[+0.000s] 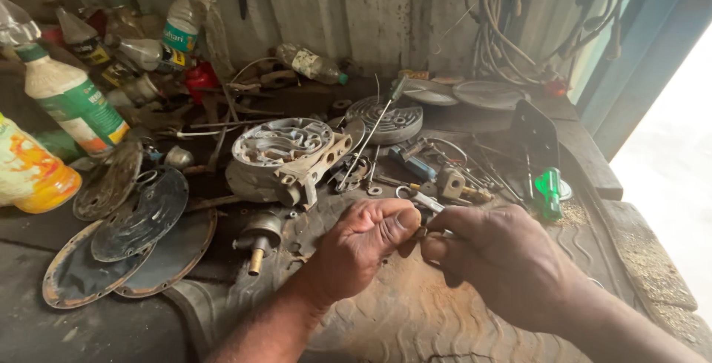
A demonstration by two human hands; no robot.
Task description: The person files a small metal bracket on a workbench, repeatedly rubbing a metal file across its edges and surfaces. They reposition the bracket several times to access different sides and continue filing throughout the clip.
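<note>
small metal part (420, 234) pinched between both hands, mostly hidden so kind unclear, left hand (367, 241) closed fist-like on it, right hand (493, 259) fingers curled shut, over dusty worktop (415, 318), grey finned casting (285, 157) behind, green-handled screwdriver (548, 192) right

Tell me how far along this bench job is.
Done: the metal housing lies open on the bench, round plates stacked to its left. In hand: left hand and right hand pinch a small part between them; too small to identify. Left: a brass-tipped fitting, a green screwdriver and loose bits lie apart, nothing refitted.
</note>
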